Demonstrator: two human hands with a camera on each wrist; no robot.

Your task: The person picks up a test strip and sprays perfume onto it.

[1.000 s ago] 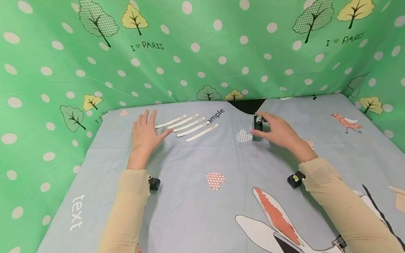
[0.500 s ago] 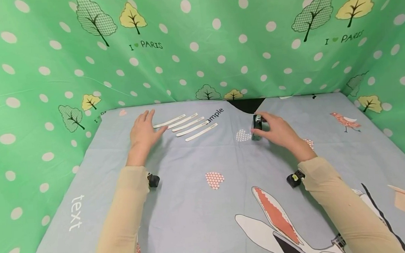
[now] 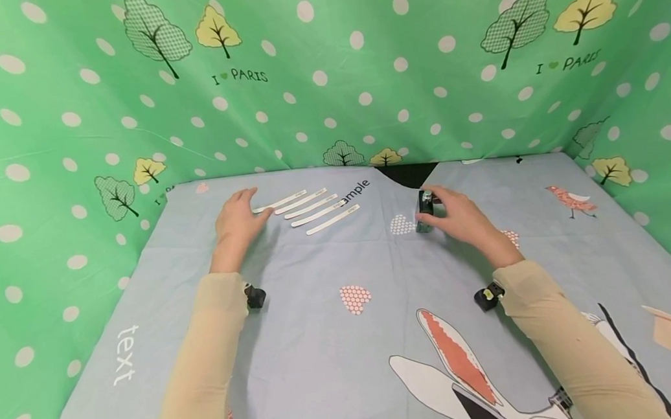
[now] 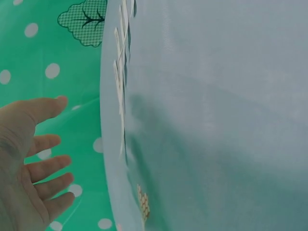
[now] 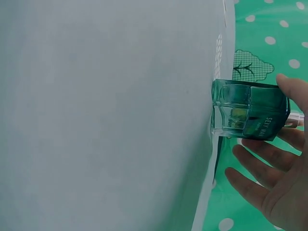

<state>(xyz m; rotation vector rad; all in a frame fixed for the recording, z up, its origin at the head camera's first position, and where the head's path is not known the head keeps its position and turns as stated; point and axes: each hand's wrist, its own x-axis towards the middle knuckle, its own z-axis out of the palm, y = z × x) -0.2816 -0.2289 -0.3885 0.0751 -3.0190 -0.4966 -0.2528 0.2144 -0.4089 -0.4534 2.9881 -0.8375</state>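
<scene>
A green glass perfume bottle point(image 3: 425, 219) stands upright on the cloth, right of centre. My right hand point(image 3: 461, 219) holds it near the top between thumb and fingers. In the right wrist view the bottle point(image 5: 252, 110) shows lettering on its front. To the left, several white paper strips point(image 3: 333, 220) lie side by side in a slanted row. My left hand point(image 3: 237, 221) hovers at the left end of the farthest strips, thumb near them. The left wrist view shows that hand point(image 4: 29, 159) with its fingers loosely spread and nothing in them.
A grey-blue printed cloth point(image 3: 298, 342) covers the table. Behind it hangs a green dotted curtain point(image 3: 325, 61), which also rises along both sides. Small black cameras are strapped to both wrists.
The left hand's fingers have drawn in slightly, and its thumb has shifted a little left along the strips. The right hand stays on the perfume bottle.
</scene>
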